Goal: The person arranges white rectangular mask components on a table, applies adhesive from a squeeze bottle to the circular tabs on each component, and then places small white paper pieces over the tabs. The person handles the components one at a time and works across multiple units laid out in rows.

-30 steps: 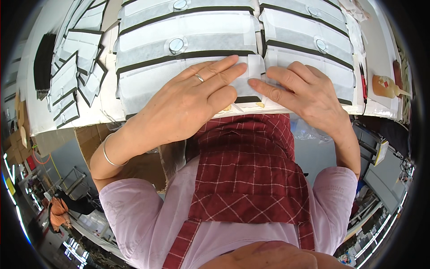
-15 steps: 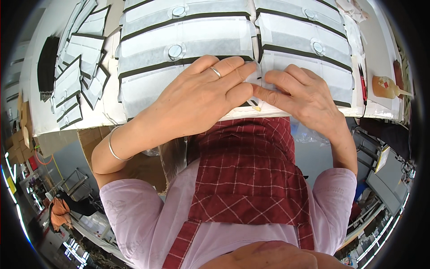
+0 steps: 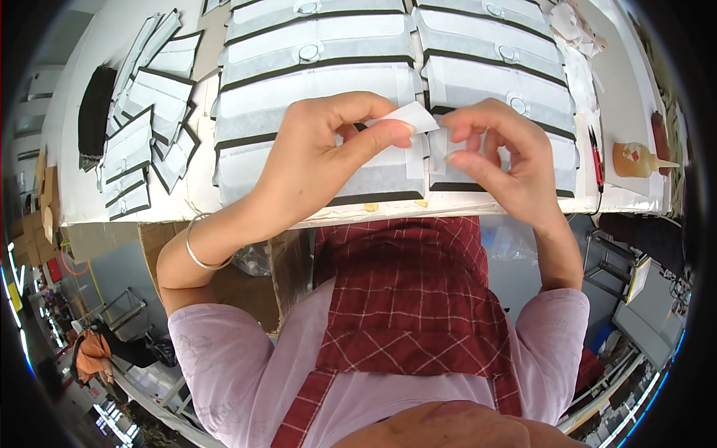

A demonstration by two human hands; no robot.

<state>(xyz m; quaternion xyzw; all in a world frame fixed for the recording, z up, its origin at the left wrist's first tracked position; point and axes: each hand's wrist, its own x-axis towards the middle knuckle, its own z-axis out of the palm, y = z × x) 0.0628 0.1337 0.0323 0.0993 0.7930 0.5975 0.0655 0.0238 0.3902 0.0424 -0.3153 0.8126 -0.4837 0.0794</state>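
My left hand (image 3: 323, 145) pinches a small white piece (image 3: 414, 116), like folded paper or stiff cloth, between thumb and fingers above the front row of panels. Close by on the right, my right hand (image 3: 511, 149) has its thumb and fingers apart, the fingertips near the white piece's tip. Beneath both hands lie white panels (image 3: 261, 104) with black edges, overlapping in two columns. Several carry a round, clear-looking disc (image 3: 308, 53). A pale strip (image 3: 439, 149) shows between the hands; whether the right fingertips touch it is unclear.
At the left are smaller black-edged white pieces (image 3: 158, 97) and a black stack (image 3: 95, 112). To the right lie a red pen-like tool (image 3: 597, 160), an amber bottle with a nozzle (image 3: 633, 160) and crumpled white scraps (image 3: 575, 30). The table's front edge (image 3: 328, 218) runs before me.
Both hands have lifted off the front panels and moved apart. The white piece now shows raised in my left fingers, and my right fingers have spread. The whole view has shifted slightly.
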